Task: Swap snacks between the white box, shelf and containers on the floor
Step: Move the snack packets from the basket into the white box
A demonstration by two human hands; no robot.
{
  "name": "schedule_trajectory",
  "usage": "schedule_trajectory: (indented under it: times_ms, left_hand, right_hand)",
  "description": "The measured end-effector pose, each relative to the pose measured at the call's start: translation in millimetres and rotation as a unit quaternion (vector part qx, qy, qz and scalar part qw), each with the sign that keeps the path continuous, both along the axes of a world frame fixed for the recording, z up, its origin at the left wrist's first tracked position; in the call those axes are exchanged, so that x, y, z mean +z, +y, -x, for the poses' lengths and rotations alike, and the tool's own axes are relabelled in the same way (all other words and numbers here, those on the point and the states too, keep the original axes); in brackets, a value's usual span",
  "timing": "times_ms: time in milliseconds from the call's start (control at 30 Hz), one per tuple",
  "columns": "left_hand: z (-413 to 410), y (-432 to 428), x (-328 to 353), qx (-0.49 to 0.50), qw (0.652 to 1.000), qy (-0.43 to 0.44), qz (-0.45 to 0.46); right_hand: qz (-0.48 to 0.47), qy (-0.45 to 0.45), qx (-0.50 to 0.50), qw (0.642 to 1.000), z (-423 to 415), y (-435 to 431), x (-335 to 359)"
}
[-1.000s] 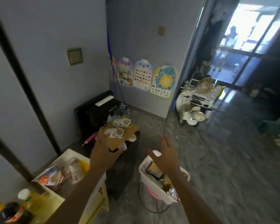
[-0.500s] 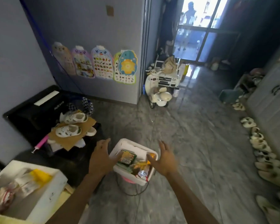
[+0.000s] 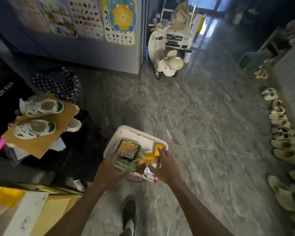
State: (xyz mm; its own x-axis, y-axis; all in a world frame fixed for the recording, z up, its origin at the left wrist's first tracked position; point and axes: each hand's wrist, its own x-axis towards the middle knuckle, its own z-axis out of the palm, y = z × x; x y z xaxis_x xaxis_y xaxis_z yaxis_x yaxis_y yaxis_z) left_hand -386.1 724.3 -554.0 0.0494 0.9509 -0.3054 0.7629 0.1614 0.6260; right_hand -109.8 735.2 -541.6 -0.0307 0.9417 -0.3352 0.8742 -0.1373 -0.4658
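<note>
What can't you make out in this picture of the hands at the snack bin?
Head view only:
Snacks in the white bin, near end: covered by the left hand and right hand.
Whether either hand's fingers grip a packet: unclear, blurred.
White box, lower left: cut off by the frame edge.

Dim interior; daylight enters through glass door at top right. Bluish glare streaks glossy floor below it. White container catches light. Black appliance side in deep shadow. Slight softness overall; wide-angle bending curves slipper row.
</note>
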Motion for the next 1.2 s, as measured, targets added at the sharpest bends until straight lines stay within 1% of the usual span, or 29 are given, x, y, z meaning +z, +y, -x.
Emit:
schedule_trajectory:
  times_ms: [67,167,267,333,433,500,567,633,700,833,967,1100,1200]
  left_hand:
    - [0.9,11.2,-23.2,-0.027,0.999,-0.018,0.003]
    - [6.7,30.7,-88.1,-0.045,0.999,-0.023,0.009]
    - [13.8,34.5,-161.9,-0.090,0.994,0.054,0.019]
    - [14.9,34.6,-198.6,-0.101,0.991,0.080,0.026]
    - [14.7,34.0,-232.0,-0.088,0.995,0.047,-0.018]
    - [16.3,34.9,-244.5,-0.076,0.995,0.014,-0.058]
    - [17.0,36.6,-250.8,-0.076,0.994,-0.006,-0.082]
    - [14.2,41.9,-249.3,-0.081,0.992,-0.014,-0.099]
    - [11.4,50.1,-242.7,-0.080,0.992,-0.027,-0.098]
    - [10.3,70.6,-221.5,-0.047,0.994,-0.049,-0.089]
    - [9.3,80.9,-175.9,-0.012,0.991,-0.058,-0.119]
    - [13.9,79.0,-113.2,0.028,0.984,-0.070,-0.162]
    - [17.6,72.9,-59.1,0.056,0.976,-0.076,-0.196]
  right_hand:
    - [0.017,-0.012,0.013,1.000,3.4,10.7,-26.6]
    - [0.048,-0.011,0.040,0.998,12.7,36.1,-86.7]
    - [0.067,-0.028,0.063,0.995,20.1,55.2,-151.5]
    - [0.075,-0.042,0.077,0.993,25.7,64.6,-198.5]
    - [0.073,-0.079,0.110,0.988,31.2,72.5,-264.5]
    - [0.072,-0.103,0.124,0.984,35.7,76.5,-279.0]
    - [0.076,-0.107,0.131,0.983,38.5,81.6,-283.5]
    - [0.088,-0.087,0.137,0.983,39.1,88.6,-282.2]
    - [0.080,-0.065,0.136,0.985,36.9,92.7,-275.5]
    - [0.060,0.008,0.095,0.994,25.1,96.9,-257.0]
    - [0.029,0.056,0.056,0.996,11.6,98.1,-219.5]
    - [-0.012,0.077,0.028,0.997,-0.5,94.1,-158.8]
    - [-0.051,0.113,0.015,0.992,-6.8,96.1,-101.9]
